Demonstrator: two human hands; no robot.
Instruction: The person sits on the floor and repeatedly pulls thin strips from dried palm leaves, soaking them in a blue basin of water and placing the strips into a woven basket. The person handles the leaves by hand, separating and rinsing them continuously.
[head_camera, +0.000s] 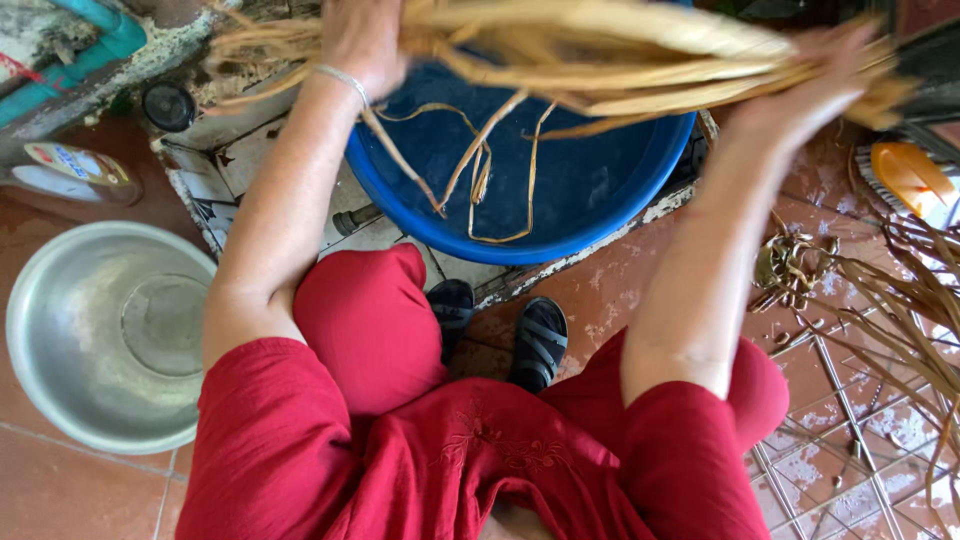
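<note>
I hold a bundle of long dry tan plant strips (600, 60) across the top of the view, above a blue plastic basin (560, 190). My left hand (360, 40), with a thin silver bangle on the wrist, grips the left end of the bundle. My right hand (810, 85) grips the right part of it, where the image is blurred. A few loose strips hang down from the bundle into the basin. My red sleeves, red trousers and black sandals (540, 340) fill the lower middle.
An empty metal bowl (100, 330) sits on the tiled floor at the left. More dry strips (900, 300) lie on the wet tiles at the right. An orange-and-white brush (910, 180) lies at the far right, a plastic bottle (70, 170) at the far left.
</note>
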